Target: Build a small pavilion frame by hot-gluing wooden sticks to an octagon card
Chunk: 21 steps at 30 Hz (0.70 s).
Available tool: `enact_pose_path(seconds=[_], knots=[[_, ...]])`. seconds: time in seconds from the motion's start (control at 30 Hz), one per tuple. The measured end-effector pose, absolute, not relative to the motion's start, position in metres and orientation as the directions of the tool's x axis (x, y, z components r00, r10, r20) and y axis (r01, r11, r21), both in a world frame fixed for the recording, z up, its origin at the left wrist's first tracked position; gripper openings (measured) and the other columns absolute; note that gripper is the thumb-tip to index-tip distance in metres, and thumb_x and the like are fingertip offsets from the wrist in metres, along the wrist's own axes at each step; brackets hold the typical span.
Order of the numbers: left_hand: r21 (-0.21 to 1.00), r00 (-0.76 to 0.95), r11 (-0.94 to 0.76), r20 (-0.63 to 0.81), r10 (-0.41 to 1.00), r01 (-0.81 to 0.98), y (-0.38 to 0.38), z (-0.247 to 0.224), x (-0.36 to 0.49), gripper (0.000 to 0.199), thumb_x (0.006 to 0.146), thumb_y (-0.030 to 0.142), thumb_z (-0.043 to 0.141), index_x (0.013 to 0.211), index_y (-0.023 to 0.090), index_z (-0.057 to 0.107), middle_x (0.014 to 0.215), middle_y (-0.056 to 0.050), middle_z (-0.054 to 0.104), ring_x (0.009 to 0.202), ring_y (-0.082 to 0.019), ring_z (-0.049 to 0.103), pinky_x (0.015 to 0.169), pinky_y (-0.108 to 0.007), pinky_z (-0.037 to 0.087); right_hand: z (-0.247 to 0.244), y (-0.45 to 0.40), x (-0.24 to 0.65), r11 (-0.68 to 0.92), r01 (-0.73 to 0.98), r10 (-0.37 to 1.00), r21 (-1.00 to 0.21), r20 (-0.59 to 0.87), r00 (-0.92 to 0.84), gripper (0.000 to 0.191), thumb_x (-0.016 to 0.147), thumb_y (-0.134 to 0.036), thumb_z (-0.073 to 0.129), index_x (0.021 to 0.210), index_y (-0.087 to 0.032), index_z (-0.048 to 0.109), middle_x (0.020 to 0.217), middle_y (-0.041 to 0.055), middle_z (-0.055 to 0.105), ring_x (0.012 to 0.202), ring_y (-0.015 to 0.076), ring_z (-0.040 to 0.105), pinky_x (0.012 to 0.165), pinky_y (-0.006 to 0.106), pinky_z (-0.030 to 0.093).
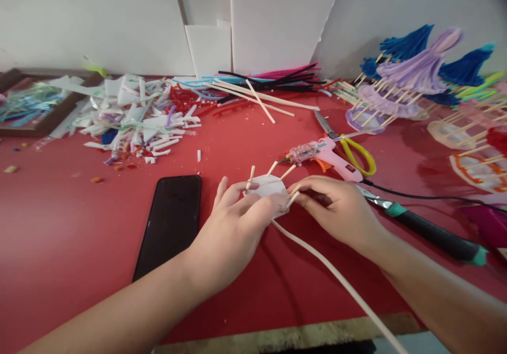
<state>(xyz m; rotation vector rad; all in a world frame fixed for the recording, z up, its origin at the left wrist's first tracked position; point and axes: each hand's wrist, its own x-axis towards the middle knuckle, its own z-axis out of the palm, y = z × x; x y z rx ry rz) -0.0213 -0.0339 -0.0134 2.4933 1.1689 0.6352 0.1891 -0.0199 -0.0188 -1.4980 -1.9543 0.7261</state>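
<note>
A small white foam disc [269,186] with several short wooden sticks standing round its edge is between my hands. My left hand [235,227] has its fingers closed on the disc's left and near side, covering part of it. At the disc's right edge, my right hand [336,211] pinches by two sticks; its fingertips are partly hidden. A long cream pipe cleaner [328,264] runs from the disc's near edge toward the bottom right. Just beyond my right hand lies a pink glue gun [327,158], its nozzle pointing at the disc.
A black phone [170,222] lies left of my hands. Yellow-handled scissors [358,156] and black-handled pliers [431,232] are on the right. White scraps [134,116] and pipe cleaners [269,82] lie at the back. Blue and purple umbrella-like pieces [415,68] stand at the back right.
</note>
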Motion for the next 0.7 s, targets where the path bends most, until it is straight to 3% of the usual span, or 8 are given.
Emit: enact_pose_path(seconds=[0.1, 0.2, 0.33, 0.53, 0.7], knots=[[0.456, 0.571, -0.61, 0.24, 0.785, 0.648, -0.034, -0.013, -0.022, 0.036, 0.087, 0.008, 0.049, 0.116, 0.03, 0.048, 0.103, 0.0, 0.067, 0.112, -0.028, 0.05, 0.099, -0.064, 0.027, -0.02, -0.022, 0.196, 0.19, 0.634, 0.978, -0.75, 0.089, -0.189, 0.009, 0.083, -0.029, 0.059, 0.086, -0.02, 0.062, 0.082, 0.0022, 0.069, 0.072, 0.0153, 0.066, 0.062, 0.025, 0.054], [0.466, 0.573, -0.607, 0.232, 0.786, 0.644, -0.034, -0.013, -0.022, 0.033, 0.088, 0.01, 0.049, 0.115, 0.03, 0.048, 0.104, 0.0, 0.067, 0.113, -0.028, 0.05, 0.099, -0.064, 0.027, -0.014, -0.023, 0.199, 0.284, 0.618, 0.948, -0.733, 0.116, -0.297, 0.005, 0.081, -0.025, 0.061, 0.083, -0.021, 0.063, 0.077, 0.0002, 0.07, 0.064, 0.0126, 0.065, 0.056, 0.021, 0.052], [0.467, 0.574, -0.614, 0.246, 0.781, 0.636, -0.034, -0.013, -0.022, 0.032, 0.089, 0.01, 0.047, 0.115, 0.03, 0.047, 0.105, 0.001, 0.067, 0.112, -0.027, 0.051, 0.099, -0.063, 0.028, -0.006, -0.022, 0.193, 0.461, 0.604, 0.872, -0.65, 0.207, -0.443, 0.013, 0.08, -0.016, 0.062, 0.088, -0.021, 0.069, 0.082, -0.0002, 0.074, 0.07, 0.0114, 0.068, 0.062, 0.019, 0.053], [0.462, 0.577, -0.616, 0.243, 0.78, 0.638, -0.033, -0.013, -0.022, 0.033, 0.088, 0.008, 0.049, 0.114, 0.029, 0.047, 0.105, 0.001, 0.066, 0.111, -0.027, 0.051, 0.099, -0.065, 0.028, -0.014, -0.024, 0.191, 0.509, 0.566, 0.838, -0.649, 0.223, -0.497, 0.016, 0.083, -0.012, 0.057, 0.09, -0.022, 0.067, 0.087, 0.0001, 0.071, 0.078, 0.0106, 0.066, 0.071, 0.02, 0.051], [0.468, 0.573, -0.615, 0.249, 0.781, 0.635, -0.034, -0.012, -0.023, 0.034, 0.088, 0.007, 0.048, 0.114, 0.029, 0.046, 0.103, 0.001, 0.066, 0.109, -0.027, 0.051, 0.099, -0.066, 0.028, -0.016, -0.024, 0.192, 0.524, 0.577, 0.834, -0.626, 0.243, -0.495, 0.014, 0.08, -0.009, 0.058, 0.086, -0.02, 0.064, 0.083, 0.0003, 0.067, 0.074, 0.0112, 0.063, 0.067, 0.022, 0.049]])
